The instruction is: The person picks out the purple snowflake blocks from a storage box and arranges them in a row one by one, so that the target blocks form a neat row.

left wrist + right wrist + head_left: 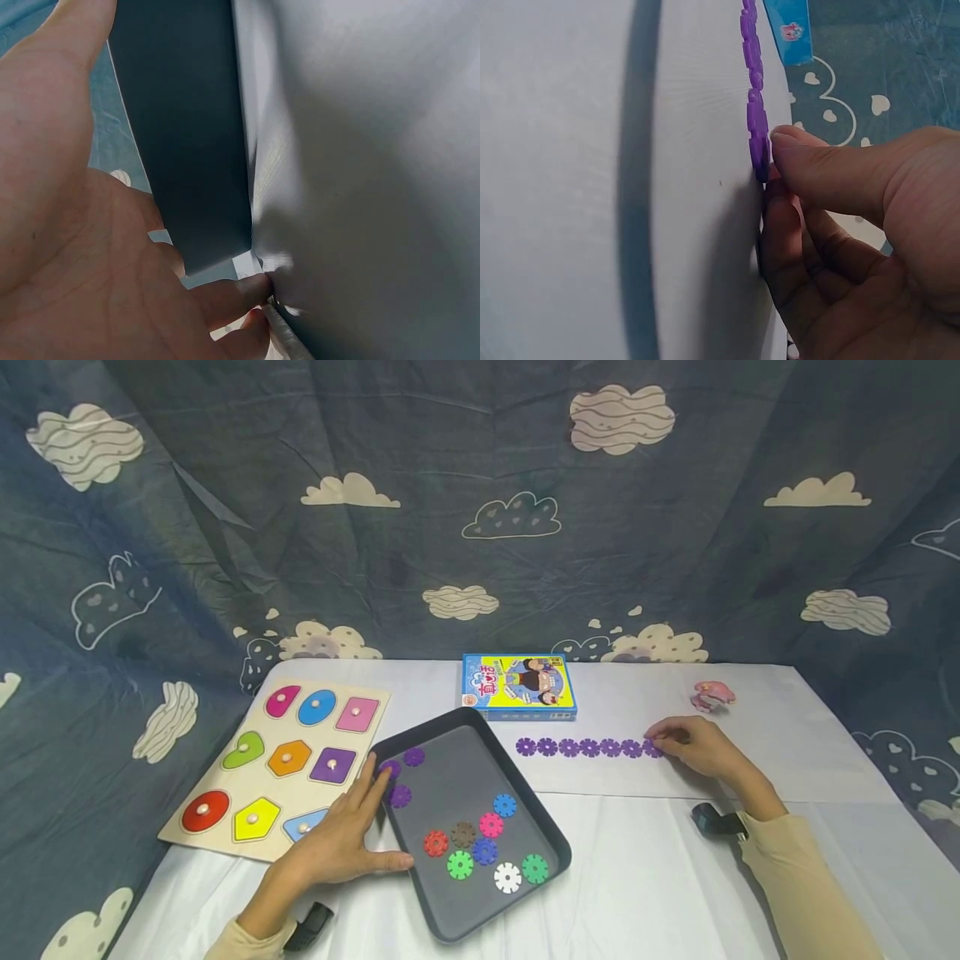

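Observation:
At the right end of a row of several purple interlocking discs (568, 747), my right hand (697, 745) pinches the last purple disc (757, 150) between thumb and fingers, low against the white cloth. A dark grey tray (457, 727) lies to the left of the row, turned at an angle. My left hand (341, 835) rests along its left side, fingers extended to the rim and thumb spread apart, touching the wall. Three purple discs (414, 757) lie near those fingertips, one partly covered. Toward the tray's near end are several discs of other colours, including a white disc (507, 877).
A wooden knob puzzle board (281, 802) with coloured shapes lies left of the tray, partly beneath my left hand. Behind the row sits a blue and yellow card box (517, 687). A small pink toy (711, 695) stands at the back right. A cloud-patterned curtain (405, 560) hangs behind.

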Tool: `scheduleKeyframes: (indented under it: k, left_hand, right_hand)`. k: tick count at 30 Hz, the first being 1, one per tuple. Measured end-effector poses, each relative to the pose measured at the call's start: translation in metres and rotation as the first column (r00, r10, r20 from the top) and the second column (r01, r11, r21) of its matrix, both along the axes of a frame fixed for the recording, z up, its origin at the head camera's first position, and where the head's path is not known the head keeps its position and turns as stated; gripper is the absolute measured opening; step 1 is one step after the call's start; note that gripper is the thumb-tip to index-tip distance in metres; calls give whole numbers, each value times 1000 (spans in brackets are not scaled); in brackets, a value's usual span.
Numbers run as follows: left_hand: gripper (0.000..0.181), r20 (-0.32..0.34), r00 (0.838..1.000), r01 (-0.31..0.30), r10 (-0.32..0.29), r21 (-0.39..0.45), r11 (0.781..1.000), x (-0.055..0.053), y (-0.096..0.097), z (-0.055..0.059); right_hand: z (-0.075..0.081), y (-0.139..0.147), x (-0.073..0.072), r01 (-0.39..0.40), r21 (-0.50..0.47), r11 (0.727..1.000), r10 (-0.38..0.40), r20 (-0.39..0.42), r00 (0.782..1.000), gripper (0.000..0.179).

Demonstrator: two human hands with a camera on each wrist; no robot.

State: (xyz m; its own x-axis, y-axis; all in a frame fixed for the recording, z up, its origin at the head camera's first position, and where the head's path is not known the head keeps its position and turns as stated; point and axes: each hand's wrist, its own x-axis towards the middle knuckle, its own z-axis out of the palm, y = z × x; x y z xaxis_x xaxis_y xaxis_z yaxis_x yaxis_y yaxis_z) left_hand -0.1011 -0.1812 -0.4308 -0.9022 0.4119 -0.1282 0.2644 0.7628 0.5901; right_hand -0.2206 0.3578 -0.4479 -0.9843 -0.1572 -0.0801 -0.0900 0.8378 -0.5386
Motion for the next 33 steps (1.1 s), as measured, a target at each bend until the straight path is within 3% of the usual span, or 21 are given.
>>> scheduleKeyframes:
  k: [8,16,24,33]
  left_hand:
    - [125,-1,1000,5,-5,-3,1000,0,-1,0]
    - [125,-9,1000,10,-10,1,1000,-1,-1,0]
    - [126,-6,1000,10,-10,-4,1000,-1,-1,2]
    - [136,7,1000,-9,9,1,1000,-3,0,0]
  right_hand:
    - [2,5,0,-5,-13,1000,5,-16,1000,25]
    - [19,0,-2,-58,-39,998,54,-84,995,25]
    - [34,-25,-3,-114,-40,993,108,-128,986,23]
    - [48,-62,-14,-214,-25,976,208,-155,966,20]
